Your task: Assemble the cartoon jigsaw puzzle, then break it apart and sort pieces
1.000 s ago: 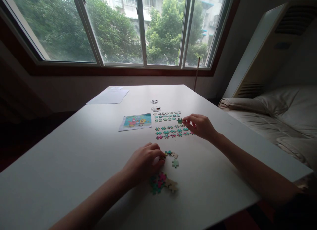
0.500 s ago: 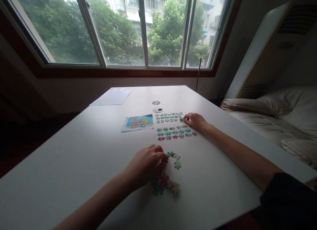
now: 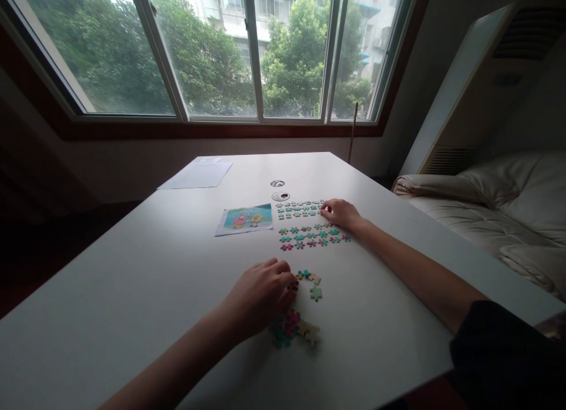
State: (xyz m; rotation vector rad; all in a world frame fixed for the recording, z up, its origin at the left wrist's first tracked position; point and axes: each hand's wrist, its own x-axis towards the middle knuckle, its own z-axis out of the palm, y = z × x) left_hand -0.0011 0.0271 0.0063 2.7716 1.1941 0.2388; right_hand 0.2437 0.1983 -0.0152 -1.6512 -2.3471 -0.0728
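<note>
My right hand reaches far across the white table, its curled fingertips pressing at the right end of the upper rows of small jigsaw pieces. A second set of rows, teal and pink pieces, lies just nearer me, below that hand. My left hand rests closer to me, fingers bent, tips touching a small joined cluster of pieces. A loose heap of pink and teal pieces sits just below this hand. A single pale green piece lies to its right.
A colourful cartoon reference picture lies left of the rows. A white sheet is at the table's far left corner. Two round cable holes sit behind the rows. A bed with pale bedding stands right; windows run behind.
My right hand has moved away from me and slightly left, from above the lower rows to the end of the upper rows. My left hand has stayed in place.
</note>
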